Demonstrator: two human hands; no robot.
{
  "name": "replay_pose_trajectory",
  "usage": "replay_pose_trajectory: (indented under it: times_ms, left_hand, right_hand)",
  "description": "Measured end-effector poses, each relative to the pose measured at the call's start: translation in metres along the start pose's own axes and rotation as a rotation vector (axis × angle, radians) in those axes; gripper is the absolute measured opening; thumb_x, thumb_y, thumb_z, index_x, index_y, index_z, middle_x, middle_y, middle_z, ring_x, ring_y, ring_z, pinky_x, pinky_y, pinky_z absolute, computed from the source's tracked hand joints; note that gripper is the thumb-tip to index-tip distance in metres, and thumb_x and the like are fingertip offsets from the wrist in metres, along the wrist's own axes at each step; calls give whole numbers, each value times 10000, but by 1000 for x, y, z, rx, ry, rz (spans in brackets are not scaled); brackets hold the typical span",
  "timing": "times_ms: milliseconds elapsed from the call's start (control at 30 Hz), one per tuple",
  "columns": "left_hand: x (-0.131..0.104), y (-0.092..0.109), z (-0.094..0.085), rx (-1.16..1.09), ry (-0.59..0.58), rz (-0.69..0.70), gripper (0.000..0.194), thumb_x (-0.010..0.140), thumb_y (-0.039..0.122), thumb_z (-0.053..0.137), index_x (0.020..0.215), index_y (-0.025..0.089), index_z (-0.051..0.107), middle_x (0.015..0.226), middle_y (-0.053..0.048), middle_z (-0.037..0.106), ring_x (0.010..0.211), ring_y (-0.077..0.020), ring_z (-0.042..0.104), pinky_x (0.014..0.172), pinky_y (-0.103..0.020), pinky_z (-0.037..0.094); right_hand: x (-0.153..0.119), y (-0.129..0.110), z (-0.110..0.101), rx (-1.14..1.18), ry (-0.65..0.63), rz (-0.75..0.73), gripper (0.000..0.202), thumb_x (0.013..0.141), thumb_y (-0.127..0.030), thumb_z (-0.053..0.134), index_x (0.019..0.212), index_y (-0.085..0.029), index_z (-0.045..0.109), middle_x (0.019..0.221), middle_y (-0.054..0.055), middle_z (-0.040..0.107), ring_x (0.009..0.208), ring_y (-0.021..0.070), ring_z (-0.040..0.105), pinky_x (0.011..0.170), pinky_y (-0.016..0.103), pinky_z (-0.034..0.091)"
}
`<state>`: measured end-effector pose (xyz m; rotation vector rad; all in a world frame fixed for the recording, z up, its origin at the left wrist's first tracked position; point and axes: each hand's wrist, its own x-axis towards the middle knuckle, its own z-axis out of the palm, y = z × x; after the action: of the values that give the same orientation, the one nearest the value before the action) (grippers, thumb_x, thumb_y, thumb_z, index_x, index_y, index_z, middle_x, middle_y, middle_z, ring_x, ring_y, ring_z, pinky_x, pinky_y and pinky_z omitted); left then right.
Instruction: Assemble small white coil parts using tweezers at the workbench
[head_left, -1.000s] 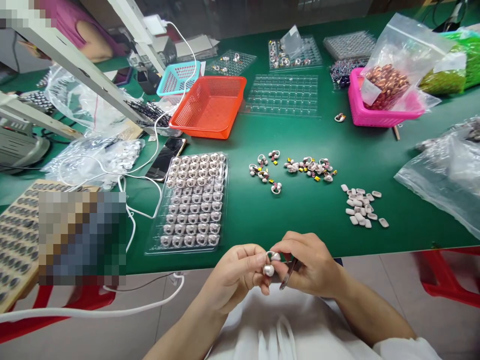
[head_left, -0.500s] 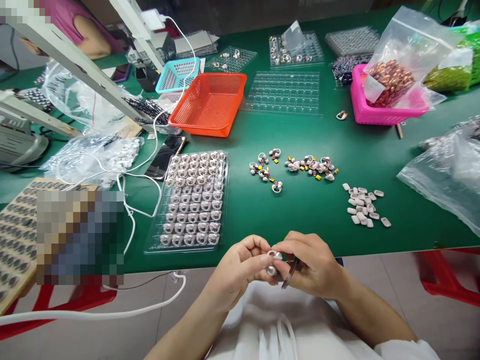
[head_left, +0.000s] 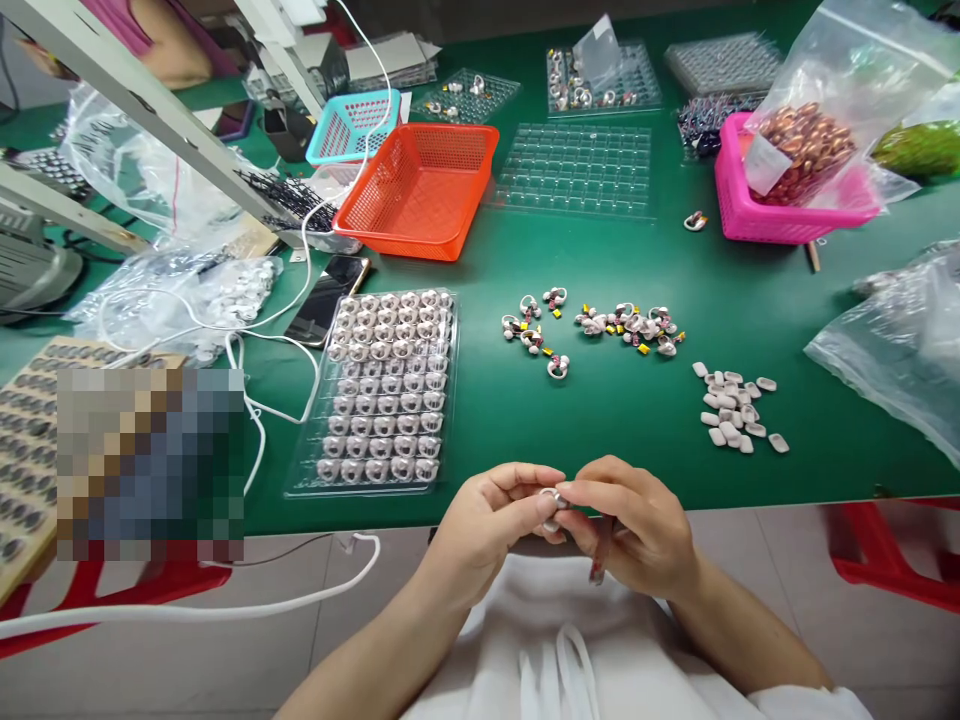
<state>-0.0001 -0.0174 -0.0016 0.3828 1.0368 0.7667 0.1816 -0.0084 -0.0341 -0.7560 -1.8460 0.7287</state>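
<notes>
Just in front of my body, at the near edge of the green table, my left hand point(head_left: 491, 530) pinches a small white ring-shaped part point(head_left: 553, 505). My right hand point(head_left: 637, 525) grips the same part from the other side with thumb and index finger. A thin dark reddish strip point(head_left: 600, 550) hangs from under the fingers of my right hand. Beyond my hands lie loose ring parts with yellow tabs point(head_left: 634, 325) and, to the right, a pile of small pale caps point(head_left: 727, 405). A clear tray point(head_left: 296, 485) filled with rows of similar parts stands to the left.
An orange basket point(head_left: 431, 205), an empty clear tray point(head_left: 574, 170) and a pink basket point(head_left: 765, 222) stand farther back. A phone point(head_left: 328, 300) and a white cable point(head_left: 300, 345) lie left. Plastic bags point(head_left: 892, 350) lie right. A person's arm point(head_left: 176, 50) shows at the back left.
The white part has turned between my fingers, and its round silvery piece is now hidden. The strip at my right hand has swung to hang more upright. The view has shifted slightly.
</notes>
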Motion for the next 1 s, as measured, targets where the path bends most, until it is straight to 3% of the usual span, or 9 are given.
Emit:
replay_pose_trajectory:
  times_ms: [233,400,600,1000]
  left_hand:
    - [-2,-5,0,103,64,96,274,716,356,851,858,133,779,673,-38,746,612,-131,675,647,-250,569]
    - [-6,-5,5,158,139,147,287,705,372,857,855,143,774,661,-16,724,618,-129,666,653,-256,590]
    - [-6,-6,7,149,143,172,244,714,337,853,846,146,776,693,-13,722,633,-117,662,661,-234,591]
    - [-10,-6,10,184,143,252,182,734,290,831,840,150,781,744,-22,690,672,-132,670,669,-233,585]
  right_hand:
    - [-2,5,-3,35,-35,-61,351,864,-5,611,1176,-165,630,856,49,661,729,119,611,651,220,524]
    - [-2,6,-3,-7,-22,-113,274,890,-23,595,1129,-149,642,798,54,680,687,128,623,621,237,516]
    - [-3,4,-2,-94,6,-152,200,950,-112,554,1117,-185,637,756,39,702,632,131,640,565,247,505]
    - [-5,7,0,-124,32,-212,158,938,-106,574,1065,-162,649,788,51,719,609,129,627,540,255,471]
